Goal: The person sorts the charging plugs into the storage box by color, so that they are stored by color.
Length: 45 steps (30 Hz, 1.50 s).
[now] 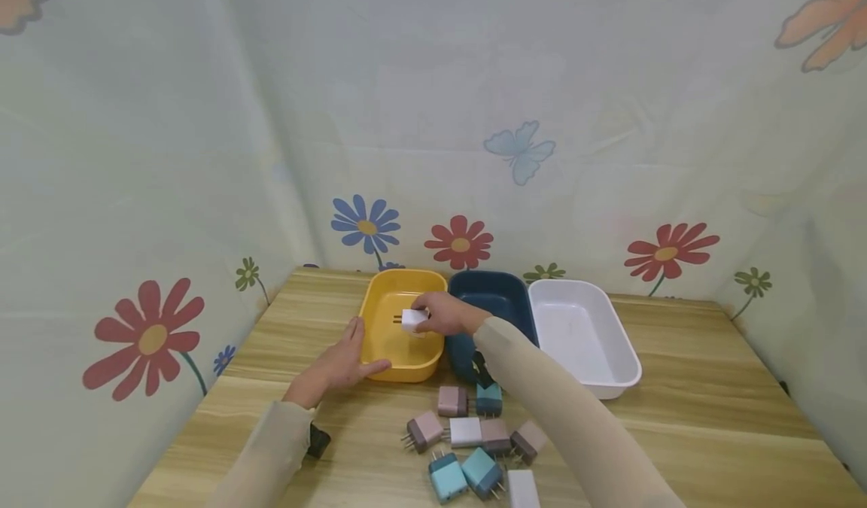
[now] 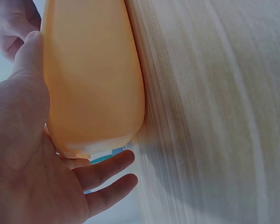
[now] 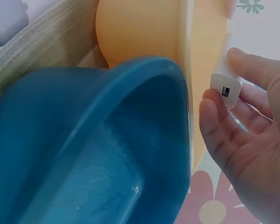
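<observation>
Holding white charger point(image 1: 415, 320) over inside of yellow tray point(image 1: 406, 375), w/ prongs point(image 1: 398, 317) pointing to the left. Pinching it btw. thumb and fingers of right hand point(image 1: 448, 314); in right wrist view, showing USB port point(image 3: 225, 91) to camera, at end opp. to prongs. Cannot tell exactly how high above tray floor.

Resting left hand point(image 1: 341, 363) at near left corner of same tray, w/ thumb by near rim and fingers along outer left side; spread rather wide, w/ no charger in it. Prob. for steadying tray.

Judging from this pose: prob. in the step of setting held charger into yellow tray, w/ release not yet done. For next move, would need to lower charger gently, avoid rim, then loosen thumb and fingers; also good to have left hand firm at tray.

Further out, can see dark blue tray point(image 1: 488, 274) just beside yellow one, on right, then white tray point(image 1: 576, 327) next to it. Nearer to person, can count on table point(image 1: 691, 372) four pink chargers point(image 1: 424, 430), three teal chargers point(image 1: 447, 479) and two more white chargers point(image 1: 465, 433), in loose group, approx. in front of trays. Behind all, hanging cloth point(image 1: 406, 117) w/ flowers and butterflies.
</observation>
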Motion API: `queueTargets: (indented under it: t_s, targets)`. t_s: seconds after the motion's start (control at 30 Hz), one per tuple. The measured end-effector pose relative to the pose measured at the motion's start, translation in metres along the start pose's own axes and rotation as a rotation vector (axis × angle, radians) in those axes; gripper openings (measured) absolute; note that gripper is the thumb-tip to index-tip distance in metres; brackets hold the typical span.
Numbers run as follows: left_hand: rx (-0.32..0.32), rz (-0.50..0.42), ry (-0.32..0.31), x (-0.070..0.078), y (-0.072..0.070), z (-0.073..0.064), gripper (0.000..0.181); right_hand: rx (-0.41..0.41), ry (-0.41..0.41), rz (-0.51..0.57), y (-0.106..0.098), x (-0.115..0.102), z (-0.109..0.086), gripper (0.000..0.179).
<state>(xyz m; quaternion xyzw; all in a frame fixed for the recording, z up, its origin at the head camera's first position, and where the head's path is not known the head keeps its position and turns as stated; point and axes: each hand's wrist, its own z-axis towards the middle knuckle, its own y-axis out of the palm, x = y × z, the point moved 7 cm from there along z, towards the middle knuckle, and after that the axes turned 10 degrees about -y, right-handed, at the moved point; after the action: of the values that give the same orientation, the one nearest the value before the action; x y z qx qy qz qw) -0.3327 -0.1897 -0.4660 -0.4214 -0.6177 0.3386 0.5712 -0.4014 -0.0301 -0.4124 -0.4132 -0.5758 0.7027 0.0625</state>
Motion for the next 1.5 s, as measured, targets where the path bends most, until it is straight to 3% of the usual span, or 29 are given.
queueTargets:
  t_s: [0.5, 0.77, 1.0, 1.3, 1.5]
  targets:
    - [-0.006, 0.009, -0.020, -0.001, 0.001, 0.002, 0.108, 0.027, -0.005, 0.062, 0.003, 0.010, 0.005, 0.039]
    - [0.017, 0.029, 0.016, -0.001, 0.004, 0.005, 0.106, 0.056, 0.016, 0.057, 0.002, 0.009, 0.008, 0.043]
    - [0.016, 0.024, 0.014, -0.004, 0.002, 0.004, 0.106, 0.129, 0.026, 0.182, -0.007, 0.006, 0.006, 0.047]
    - [-0.004, -0.005, -0.011, -0.004, 0.006, 0.007, 0.107, 0.124, -0.010, 0.171, -0.023, 0.000, -0.025, 0.046]
    - [0.012, 0.009, 0.017, -0.005, 0.007, 0.010, 0.106, 0.112, -0.080, 0.114, -0.034, -0.009, -0.053, 0.044]
